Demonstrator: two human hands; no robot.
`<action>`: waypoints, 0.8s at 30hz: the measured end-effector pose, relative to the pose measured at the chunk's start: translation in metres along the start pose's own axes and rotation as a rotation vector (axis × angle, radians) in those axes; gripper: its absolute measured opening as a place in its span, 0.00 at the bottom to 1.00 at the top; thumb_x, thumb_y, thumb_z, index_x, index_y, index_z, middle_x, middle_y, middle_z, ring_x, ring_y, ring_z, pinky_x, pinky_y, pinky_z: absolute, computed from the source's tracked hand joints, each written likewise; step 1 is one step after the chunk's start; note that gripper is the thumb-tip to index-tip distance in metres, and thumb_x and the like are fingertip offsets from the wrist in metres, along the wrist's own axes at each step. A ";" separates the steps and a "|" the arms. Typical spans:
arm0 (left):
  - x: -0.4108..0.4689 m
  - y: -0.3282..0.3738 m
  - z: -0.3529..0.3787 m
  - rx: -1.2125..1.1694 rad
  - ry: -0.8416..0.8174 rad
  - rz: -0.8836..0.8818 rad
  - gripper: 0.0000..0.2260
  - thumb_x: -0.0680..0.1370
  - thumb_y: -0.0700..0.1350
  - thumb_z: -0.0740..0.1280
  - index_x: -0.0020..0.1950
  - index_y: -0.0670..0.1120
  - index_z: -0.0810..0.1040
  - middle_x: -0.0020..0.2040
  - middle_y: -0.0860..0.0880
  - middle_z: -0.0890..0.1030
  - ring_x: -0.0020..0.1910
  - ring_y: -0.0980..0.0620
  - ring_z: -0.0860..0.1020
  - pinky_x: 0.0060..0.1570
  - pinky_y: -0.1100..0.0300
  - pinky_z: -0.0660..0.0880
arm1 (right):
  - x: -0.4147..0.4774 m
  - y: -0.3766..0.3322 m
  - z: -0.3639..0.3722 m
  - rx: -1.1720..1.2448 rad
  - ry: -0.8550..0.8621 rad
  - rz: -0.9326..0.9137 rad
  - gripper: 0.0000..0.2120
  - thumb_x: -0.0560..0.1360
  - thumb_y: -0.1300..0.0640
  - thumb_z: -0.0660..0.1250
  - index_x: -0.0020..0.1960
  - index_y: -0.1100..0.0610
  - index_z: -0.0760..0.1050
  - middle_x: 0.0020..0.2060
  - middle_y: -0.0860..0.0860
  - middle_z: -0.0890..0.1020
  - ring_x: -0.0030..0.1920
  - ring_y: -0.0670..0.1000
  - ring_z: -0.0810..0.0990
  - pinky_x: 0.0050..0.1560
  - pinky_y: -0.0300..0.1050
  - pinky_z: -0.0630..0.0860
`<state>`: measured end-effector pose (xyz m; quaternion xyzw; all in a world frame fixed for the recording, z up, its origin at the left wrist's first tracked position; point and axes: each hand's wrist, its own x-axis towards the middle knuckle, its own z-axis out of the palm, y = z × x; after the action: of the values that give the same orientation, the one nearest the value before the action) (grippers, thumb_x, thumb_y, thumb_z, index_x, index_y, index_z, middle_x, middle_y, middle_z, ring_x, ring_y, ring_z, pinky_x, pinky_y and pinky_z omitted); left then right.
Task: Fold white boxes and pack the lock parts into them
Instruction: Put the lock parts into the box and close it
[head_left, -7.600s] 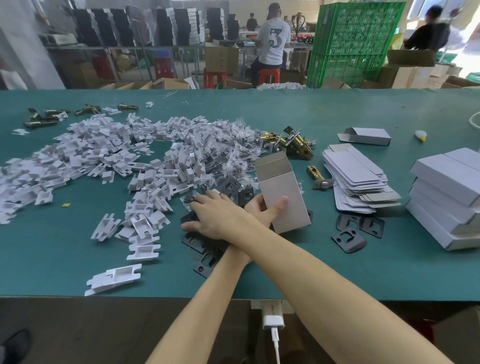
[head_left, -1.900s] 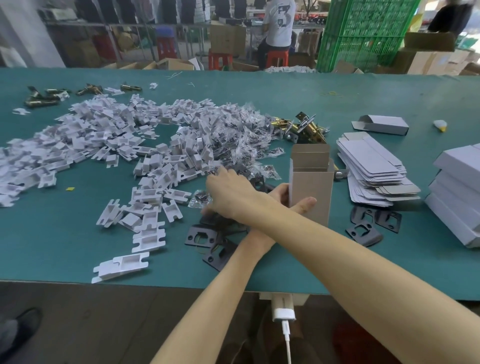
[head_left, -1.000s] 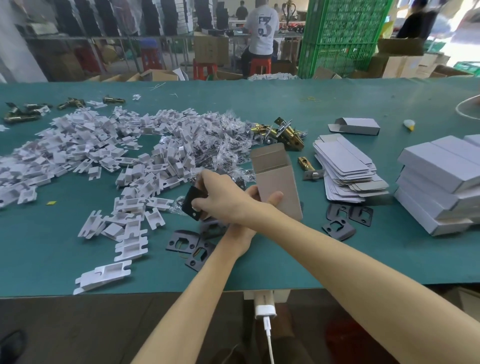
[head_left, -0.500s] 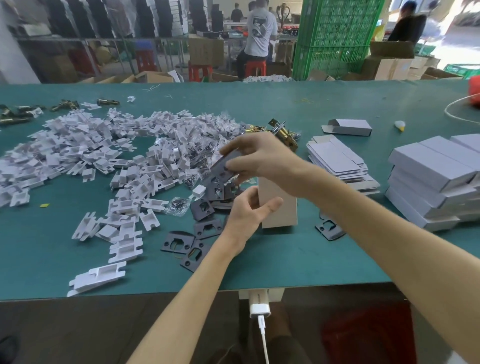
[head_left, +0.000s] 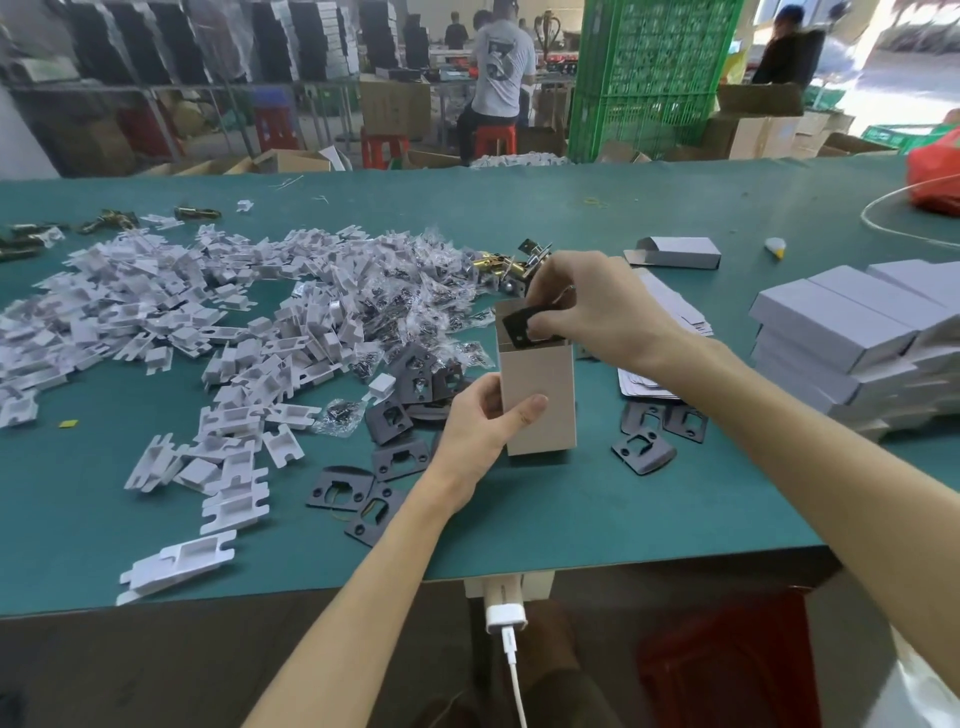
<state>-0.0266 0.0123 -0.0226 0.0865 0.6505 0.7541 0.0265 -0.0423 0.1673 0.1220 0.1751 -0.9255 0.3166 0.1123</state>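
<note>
Head view: an open white box (head_left: 540, 400) stands upright on the green desk (head_left: 571, 509), near its front edge. The left hand (head_left: 483, 421) grips its side, thumb across the front. The right hand (head_left: 597, 306) pinches a dark strike plate (head_left: 522, 325), partly inside the box's open top. More dark plates (head_left: 400, 431) lie just beside the box. A heap of white plastic inserts (head_left: 156, 312) spreads left, and closed boxes (head_left: 857, 332) are stacked at the right.

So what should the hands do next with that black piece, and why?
Probably the right hand should slide the black plate down into the box and let go. It pinches the plate right at the box's open top, and the left hand holds the box upright, ready for it.
</note>
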 end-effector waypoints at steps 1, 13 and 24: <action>0.000 0.000 0.000 -0.003 0.003 0.000 0.18 0.77 0.44 0.76 0.65 0.43 0.80 0.57 0.49 0.87 0.56 0.51 0.85 0.52 0.60 0.81 | 0.000 -0.001 0.002 -0.029 -0.011 -0.018 0.08 0.71 0.63 0.76 0.48 0.57 0.81 0.43 0.52 0.84 0.46 0.53 0.81 0.49 0.47 0.79; 0.000 0.001 0.001 -0.032 -0.008 0.004 0.14 0.77 0.42 0.76 0.61 0.45 0.81 0.55 0.48 0.88 0.54 0.52 0.85 0.50 0.61 0.81 | -0.002 -0.002 0.003 -0.190 -0.103 -0.092 0.08 0.73 0.60 0.77 0.51 0.56 0.83 0.45 0.49 0.86 0.47 0.49 0.83 0.49 0.42 0.78; -0.001 0.001 0.001 0.020 0.014 -0.002 0.15 0.77 0.43 0.76 0.62 0.41 0.80 0.56 0.43 0.87 0.54 0.48 0.85 0.53 0.56 0.82 | -0.012 -0.002 0.020 -0.431 -0.290 -0.063 0.08 0.81 0.52 0.64 0.59 0.50 0.76 0.52 0.48 0.83 0.56 0.54 0.78 0.66 0.54 0.62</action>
<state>-0.0255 0.0133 -0.0219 0.0808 0.6584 0.7480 0.0217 -0.0323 0.1569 0.1039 0.2194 -0.9721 0.0799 0.0231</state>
